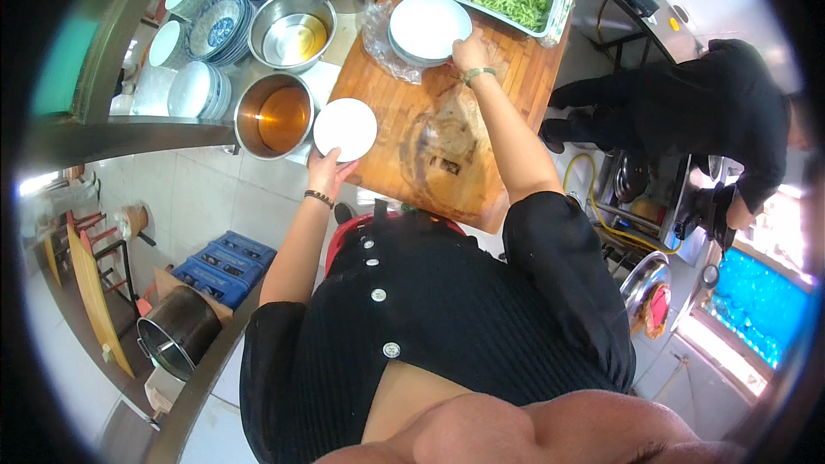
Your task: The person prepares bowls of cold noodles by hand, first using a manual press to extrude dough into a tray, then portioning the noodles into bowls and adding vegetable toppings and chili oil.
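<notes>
A round white plate (346,129) is pinched at its near rim by my left hand (329,171), thumb on top. It is beside a steel pot of amber liquid (281,117), over the left edge of a wooden cutting board (387,164). At the board's far side, my right hand (472,51) grips the right edge of a small stack of white dishes (430,26); its fingertips are partly hidden. Crumpled clear plastic film (385,45) lies against the stack's left side. A dark worn patch marks the board between my arms.
Behind the board stands a metal tray (548,19) of shredded vegetables. Several blue-patterned bowls (219,26) and white plates (191,91) are stacked at left, near a steel bowl (292,31) of yellowish liquid. A person in black (683,100) bends over at right. Blue crates (222,267) sit on the floor.
</notes>
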The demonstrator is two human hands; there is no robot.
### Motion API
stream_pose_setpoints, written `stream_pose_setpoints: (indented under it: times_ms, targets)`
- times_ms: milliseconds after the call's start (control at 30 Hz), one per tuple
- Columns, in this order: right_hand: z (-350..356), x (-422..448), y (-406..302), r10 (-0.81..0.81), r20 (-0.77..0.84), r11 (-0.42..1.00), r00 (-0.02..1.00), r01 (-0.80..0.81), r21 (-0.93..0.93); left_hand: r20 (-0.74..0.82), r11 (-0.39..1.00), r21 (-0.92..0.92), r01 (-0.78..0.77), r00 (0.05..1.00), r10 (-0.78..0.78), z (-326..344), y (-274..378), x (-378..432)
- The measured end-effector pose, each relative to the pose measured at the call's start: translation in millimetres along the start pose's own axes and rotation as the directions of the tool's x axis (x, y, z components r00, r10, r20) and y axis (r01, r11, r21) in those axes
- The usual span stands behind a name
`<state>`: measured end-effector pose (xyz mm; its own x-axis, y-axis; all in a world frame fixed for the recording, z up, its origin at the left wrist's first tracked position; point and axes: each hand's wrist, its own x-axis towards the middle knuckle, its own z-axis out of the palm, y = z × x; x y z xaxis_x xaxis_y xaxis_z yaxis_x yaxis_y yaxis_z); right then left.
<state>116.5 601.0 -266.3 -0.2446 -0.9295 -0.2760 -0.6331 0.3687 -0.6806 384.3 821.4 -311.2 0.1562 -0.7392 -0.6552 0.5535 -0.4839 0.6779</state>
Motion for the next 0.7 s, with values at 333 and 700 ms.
stream_pose_setpoints:
  times_ms: [333, 700]
  targets:
    - [30, 2, 15, 0.108, 0.281, 0.9, 0.954, -0.214, 0.379, -0.115, 0.978, 0.204, -0.031, 0.992, 0.055, 4, 5, -6]
    - [45, 31, -12, 0.136, 0.353, 0.807, 0.926, -0.31, 0.502, 0.536, -0.195, 0.839, -0.509, 0.705, 0.465, 67, 64, -29]
